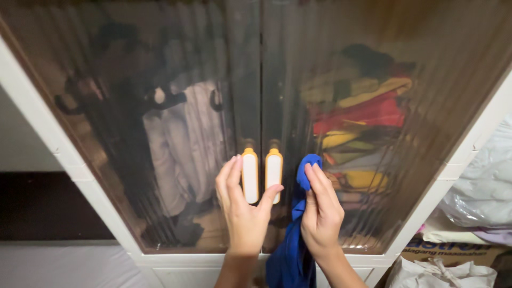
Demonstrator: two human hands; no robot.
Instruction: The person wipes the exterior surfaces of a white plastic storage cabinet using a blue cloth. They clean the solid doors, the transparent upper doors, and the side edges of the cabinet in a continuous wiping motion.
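Head view: your left hand (244,205) sits flat against the cabinet front, fingers spread wide and holding nothing. Its index and middle fingers rise along the left edge of the left door handle (249,175), and the thumb reaches across to the lower end of the right door handle (273,175). Both handles are upright white and orange bars, long axis vertical, side by side at the seam of the two tinted doors (160,106). Your left hand is the nearer one to them; the handles lie between its fingers and thumb.

Your right hand (321,213) is just right of the right handle, fingers closed on a blue cloth (292,250), whose top bunches above the fingertips while the rest hangs down past the wrist. Folded clothes (362,117) show behind the right door, hanging garments (181,138) behind the left.
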